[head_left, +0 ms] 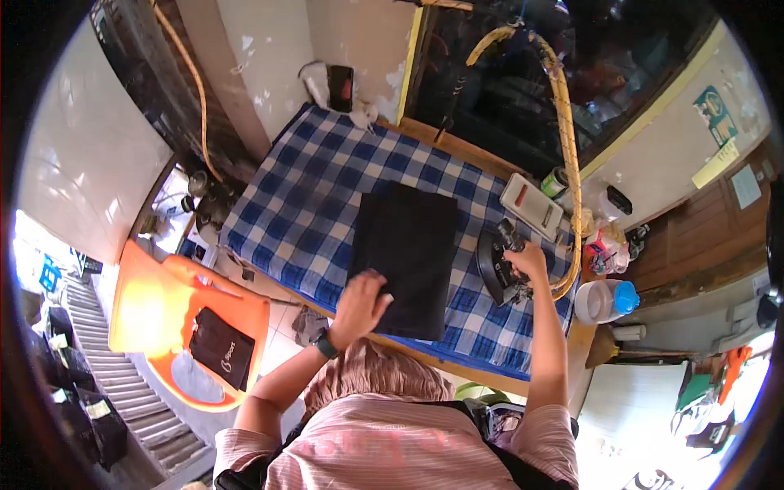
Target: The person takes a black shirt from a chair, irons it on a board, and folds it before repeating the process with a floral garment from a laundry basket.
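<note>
A folded black cloth (406, 257) lies flat on a blue and white checkered cover (286, 204) over the table. My left hand (359, 306) is at the cloth's lower left edge, fingers apart, with nothing held. To the right of the cloth, my right hand (527, 261) is closed around the handle of a black iron (492, 265). The iron is on the checkered cover, apart from the cloth. A yellow-wrapped hose or cable (565, 122) arches over the right side of the table and comes down close to the iron.
An orange chair (147, 314) at the left holds a folded black garment (222, 347). A white tray (531, 204) lies at the table's right back. Beyond my right hand is a clear container with a blue lid (606, 300). A dark phone-like object (340, 87) is at the back corner.
</note>
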`<move>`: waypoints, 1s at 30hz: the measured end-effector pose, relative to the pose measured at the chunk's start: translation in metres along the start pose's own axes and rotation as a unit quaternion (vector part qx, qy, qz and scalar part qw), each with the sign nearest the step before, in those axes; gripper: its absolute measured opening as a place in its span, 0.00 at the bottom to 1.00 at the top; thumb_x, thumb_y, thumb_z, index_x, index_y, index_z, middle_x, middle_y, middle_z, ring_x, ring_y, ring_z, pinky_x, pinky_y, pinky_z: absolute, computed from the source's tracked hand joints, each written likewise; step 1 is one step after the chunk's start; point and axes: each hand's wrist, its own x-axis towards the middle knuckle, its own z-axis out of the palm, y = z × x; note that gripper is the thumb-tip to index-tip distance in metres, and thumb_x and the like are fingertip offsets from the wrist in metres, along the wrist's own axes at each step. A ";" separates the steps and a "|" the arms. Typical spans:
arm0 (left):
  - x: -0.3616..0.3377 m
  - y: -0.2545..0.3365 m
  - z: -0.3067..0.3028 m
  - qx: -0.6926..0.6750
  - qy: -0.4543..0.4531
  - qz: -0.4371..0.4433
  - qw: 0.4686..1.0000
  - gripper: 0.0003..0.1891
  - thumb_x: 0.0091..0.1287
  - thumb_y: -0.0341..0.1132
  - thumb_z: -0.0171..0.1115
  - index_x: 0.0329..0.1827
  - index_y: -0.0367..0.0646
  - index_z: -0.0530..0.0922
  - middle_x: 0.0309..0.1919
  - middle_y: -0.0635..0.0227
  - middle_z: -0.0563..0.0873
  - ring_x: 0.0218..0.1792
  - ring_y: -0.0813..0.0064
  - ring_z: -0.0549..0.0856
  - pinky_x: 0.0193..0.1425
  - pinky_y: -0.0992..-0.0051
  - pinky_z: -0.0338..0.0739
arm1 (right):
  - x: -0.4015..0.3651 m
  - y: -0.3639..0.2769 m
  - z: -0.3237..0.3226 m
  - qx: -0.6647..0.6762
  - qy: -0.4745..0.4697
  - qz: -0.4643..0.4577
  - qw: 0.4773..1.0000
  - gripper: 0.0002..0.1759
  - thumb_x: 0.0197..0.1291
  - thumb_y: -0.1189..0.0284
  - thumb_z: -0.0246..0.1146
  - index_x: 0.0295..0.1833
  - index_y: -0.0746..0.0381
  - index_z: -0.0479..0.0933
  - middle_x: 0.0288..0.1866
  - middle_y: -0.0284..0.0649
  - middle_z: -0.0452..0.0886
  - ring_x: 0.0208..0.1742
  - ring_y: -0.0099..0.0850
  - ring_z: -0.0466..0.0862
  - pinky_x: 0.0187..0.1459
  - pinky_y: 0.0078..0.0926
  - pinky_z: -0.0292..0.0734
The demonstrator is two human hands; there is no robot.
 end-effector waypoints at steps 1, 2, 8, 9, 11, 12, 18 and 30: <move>-0.003 -0.008 0.007 0.046 0.026 -0.083 0.995 0.24 0.68 0.50 0.57 0.53 0.35 0.71 0.48 0.48 0.80 0.50 0.52 0.80 0.50 0.59 0.76 | 0.000 -0.001 -0.001 0.015 0.004 -0.005 1.000 0.18 0.45 0.63 0.68 0.35 0.66 0.76 0.17 0.38 0.79 0.20 0.29 0.83 0.27 0.30 0.79; -0.007 -0.019 0.017 0.091 0.053 -0.166 0.981 0.26 0.68 0.52 0.57 0.52 0.35 0.71 0.46 0.47 0.80 0.47 0.51 0.81 0.48 0.58 0.77 | 0.001 0.000 -0.003 0.009 0.001 -0.006 1.000 0.18 0.45 0.63 0.68 0.35 0.66 0.76 0.17 0.38 0.79 0.20 0.29 0.83 0.27 0.30 0.79; -0.046 -0.051 0.041 -0.036 -0.004 -0.309 0.950 0.30 0.63 0.60 0.61 0.44 0.36 0.72 0.31 0.51 0.82 0.34 0.47 0.81 0.35 0.56 0.75 | 0.009 -0.004 -0.007 0.184 -0.132 0.044 0.973 0.13 0.50 0.71 0.70 0.35 0.66 0.75 0.19 0.38 0.76 0.17 0.29 0.78 0.17 0.27 0.72; -0.051 -0.059 0.039 -0.041 0.000 -0.312 0.949 0.30 0.63 0.60 0.61 0.44 0.36 0.72 0.31 0.51 0.82 0.34 0.47 0.81 0.35 0.56 0.75 | 0.013 -0.007 0.001 0.144 -0.105 0.037 0.983 0.13 0.49 0.72 0.69 0.36 0.67 0.74 0.18 0.38 0.76 0.16 0.30 0.78 0.15 0.28 0.71; -0.054 -0.078 0.035 -0.158 -0.159 -0.295 0.929 0.26 0.66 0.57 0.61 0.41 0.37 0.73 0.27 0.53 0.82 0.31 0.56 0.82 0.31 0.62 0.70 | -0.001 -0.034 0.016 0.080 -0.034 0.010 0.996 0.12 0.49 0.72 0.68 0.34 0.68 0.76 0.18 0.39 0.77 0.15 0.29 0.78 0.18 0.29 0.73; -0.054 -0.078 0.034 -0.163 -0.154 -0.297 0.928 0.26 0.66 0.57 0.61 0.41 0.37 0.73 0.27 0.53 0.82 0.31 0.56 0.82 0.31 0.62 0.70 | -0.002 -0.043 0.025 0.030 -0.018 -0.023 0.999 0.13 0.49 0.70 0.69 0.34 0.69 0.77 0.17 0.41 0.78 0.16 0.29 0.80 0.21 0.30 0.75; -0.064 -0.055 0.031 -0.497 0.022 -0.388 0.776 0.22 0.64 0.49 0.68 0.31 0.36 0.73 0.24 0.75 0.70 0.27 0.82 0.67 0.28 0.75 0.62 | -0.042 -0.183 0.050 -0.042 -0.165 -0.196 0.966 0.27 0.46 0.60 0.66 0.49 0.68 0.77 0.15 0.42 0.79 0.17 0.32 0.81 0.31 0.30 0.77; -0.076 -0.080 0.000 -0.361 -0.055 -0.323 0.873 0.27 0.60 0.46 0.73 0.55 0.38 0.74 0.32 0.72 0.80 0.35 0.82 0.77 0.38 0.80 0.71 | -0.078 -0.234 0.103 -0.173 -0.075 -0.412 0.892 0.30 0.46 0.61 0.68 0.54 0.64 0.74 0.37 0.57 0.83 0.39 0.53 0.85 0.41 0.48 0.81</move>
